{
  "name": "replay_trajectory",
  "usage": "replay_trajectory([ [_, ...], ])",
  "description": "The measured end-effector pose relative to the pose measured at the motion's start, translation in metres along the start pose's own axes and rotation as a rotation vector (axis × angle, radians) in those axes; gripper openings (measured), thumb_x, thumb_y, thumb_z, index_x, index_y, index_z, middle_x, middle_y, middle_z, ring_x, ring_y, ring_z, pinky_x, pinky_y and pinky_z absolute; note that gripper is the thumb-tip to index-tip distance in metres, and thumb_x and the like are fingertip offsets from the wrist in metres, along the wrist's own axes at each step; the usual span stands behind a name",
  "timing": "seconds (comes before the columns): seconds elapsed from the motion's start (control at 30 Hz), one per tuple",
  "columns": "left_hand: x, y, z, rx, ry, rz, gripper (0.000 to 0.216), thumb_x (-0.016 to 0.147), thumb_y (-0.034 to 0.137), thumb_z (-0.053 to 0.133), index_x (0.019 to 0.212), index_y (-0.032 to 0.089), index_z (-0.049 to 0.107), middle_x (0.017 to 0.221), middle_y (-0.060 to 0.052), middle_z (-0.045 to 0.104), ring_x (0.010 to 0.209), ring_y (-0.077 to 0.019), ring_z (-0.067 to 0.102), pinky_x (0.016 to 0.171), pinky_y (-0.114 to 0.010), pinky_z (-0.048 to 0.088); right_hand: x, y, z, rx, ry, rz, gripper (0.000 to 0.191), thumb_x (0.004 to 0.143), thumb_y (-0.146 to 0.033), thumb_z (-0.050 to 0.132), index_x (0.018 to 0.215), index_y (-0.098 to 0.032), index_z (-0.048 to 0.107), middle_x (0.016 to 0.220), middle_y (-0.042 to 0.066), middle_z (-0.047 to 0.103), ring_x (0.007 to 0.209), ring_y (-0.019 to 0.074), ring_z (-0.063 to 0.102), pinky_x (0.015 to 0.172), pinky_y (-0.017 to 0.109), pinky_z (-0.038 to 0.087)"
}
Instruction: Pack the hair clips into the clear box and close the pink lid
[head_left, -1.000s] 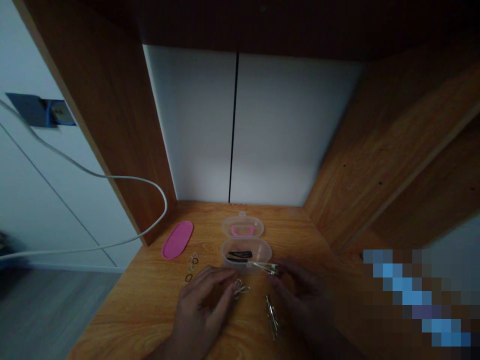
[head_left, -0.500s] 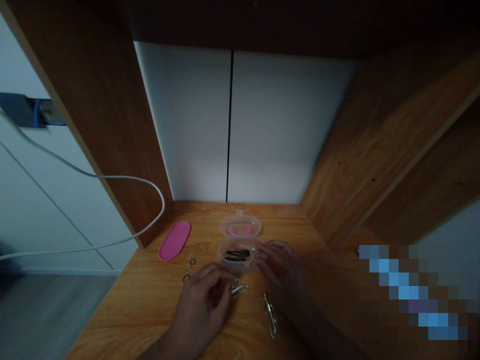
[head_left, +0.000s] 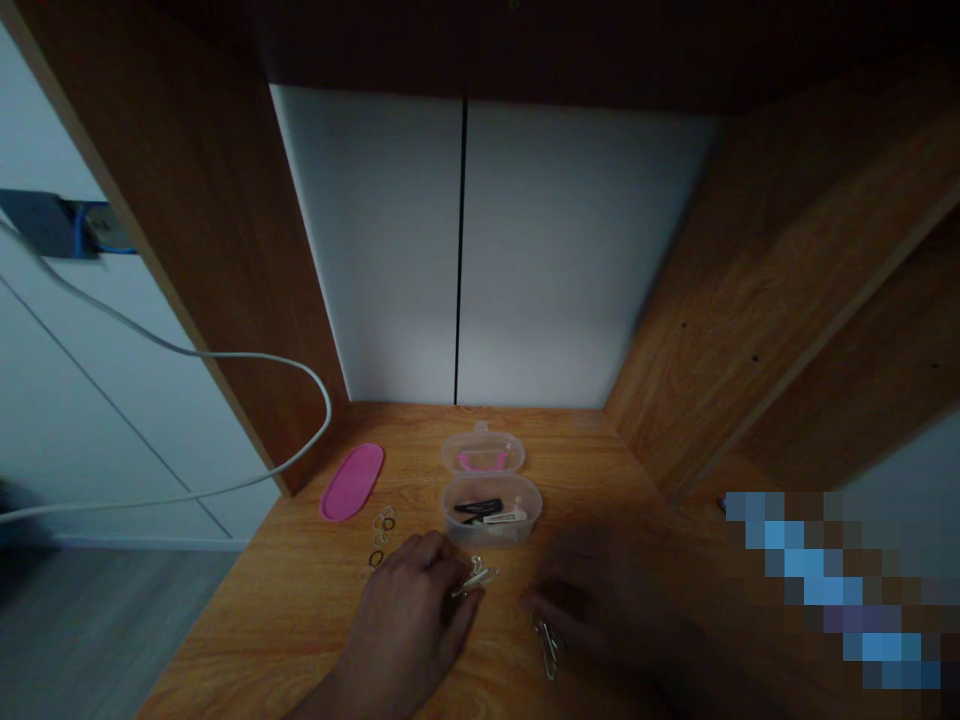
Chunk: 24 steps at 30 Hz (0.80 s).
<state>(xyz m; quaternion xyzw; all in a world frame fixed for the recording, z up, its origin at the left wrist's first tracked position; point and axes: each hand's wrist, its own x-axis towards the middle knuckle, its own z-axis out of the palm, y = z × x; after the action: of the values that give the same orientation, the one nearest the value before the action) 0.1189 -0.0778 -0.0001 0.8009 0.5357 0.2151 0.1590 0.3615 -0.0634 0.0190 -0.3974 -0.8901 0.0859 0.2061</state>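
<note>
My left hand rests on the wooden surface, thumb and index finger apart, beside a small pile of pale hair clips. Its fingertips reach the near edge of that pile. My right hand is smeared by motion above a group of silvery hair clips, so its fingers are unclear. In front of both hands stands an open clear plastic box. Inside it lie black hair clips and a white hair clip. The hinged box lid, with a pink handle, leans back behind it.
Left of the box lie a pink oval lid and several small hair ties. A white cable loops in from the left. Wooden side panels and a white back panel enclose the surface.
My right hand has drawn back from the box toward the silvery clips. A white hair clip now shows in the box. My left thumb and index finger have spread apart beside the pale clips.
</note>
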Motion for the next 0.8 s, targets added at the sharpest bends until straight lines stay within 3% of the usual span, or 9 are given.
replay_trajectory([
  [0.13,0.001,0.000,0.001,-0.078,0.016,0.009,0.015,0.083,0.020,0.059,0.088,0.024,0.073,0.095,-0.005,0.068,0.089,-0.0232,0.063,0.080,-0.037,0.048,0.001,-0.007,0.002,-0.059,-0.222,0.243,0.030,0.079,-0.051,0.068,0.078,-0.021,0.063,0.075,0.002,0.068,0.066,0.0184,0.057,0.059,0.028,0.029],
  [0.3,0.001,0.003,0.002,-0.166,0.039,0.038,0.016,0.077,0.013,0.062,0.084,0.023,0.071,0.091,-0.002,0.070,0.089,-0.0218,0.063,0.083,-0.035,0.047,0.001,-0.010,0.009,-0.101,-0.256,0.213,0.018,0.087,-0.033,0.053,0.074,-0.020,0.057,0.074,0.002,0.065,0.064,0.0157,0.053,0.059,0.029,0.026],
  [0.43,0.001,0.002,0.005,-0.254,0.013,0.042,0.012,0.078,0.011,0.061,0.076,0.021,0.067,0.081,-0.001,0.070,0.079,-0.0190,0.064,0.075,-0.031,0.048,0.001,-0.012,0.006,0.052,-0.181,0.126,0.015,0.079,-0.022,0.051,0.065,-0.020,0.045,0.064,-0.002,0.054,0.058,0.0119,0.046,0.057,0.026,0.026],
  [0.53,0.001,0.003,0.006,-0.378,0.017,0.104,0.014,0.085,0.012,0.057,0.084,0.021,0.068,0.086,-0.002,0.071,0.081,-0.0174,0.065,0.076,-0.029,0.049,0.000,-0.013,0.006,0.207,-0.099,0.073,0.020,0.079,-0.022,0.046,0.062,-0.021,0.036,0.058,-0.004,0.045,0.053,0.0107,0.041,0.055,0.025,0.027],
  [0.63,-0.002,0.005,0.007,-0.483,0.032,0.162,0.015,0.090,0.014,0.054,0.090,0.021,0.067,0.087,-0.003,0.071,0.081,-0.0165,0.066,0.075,-0.027,0.050,-0.002,-0.014,0.010,0.328,-0.024,0.072,0.025,0.085,-0.027,0.044,0.062,-0.021,0.037,0.056,-0.004,0.043,0.052,0.0111,0.041,0.055,0.025,0.030],
  [0.8,-0.004,0.006,0.010,-0.608,0.065,0.098,0.012,0.088,0.014,0.059,0.096,0.021,0.062,0.087,-0.002,0.071,0.079,-0.0156,0.067,0.073,-0.024,0.052,-0.005,-0.014,0.024,0.603,0.164,0.152,0.030,0.085,-0.033,0.057,0.062,-0.021,0.043,0.055,-0.003,0.049,0.050,0.0101,0.044,0.049,0.022,0.034],
])
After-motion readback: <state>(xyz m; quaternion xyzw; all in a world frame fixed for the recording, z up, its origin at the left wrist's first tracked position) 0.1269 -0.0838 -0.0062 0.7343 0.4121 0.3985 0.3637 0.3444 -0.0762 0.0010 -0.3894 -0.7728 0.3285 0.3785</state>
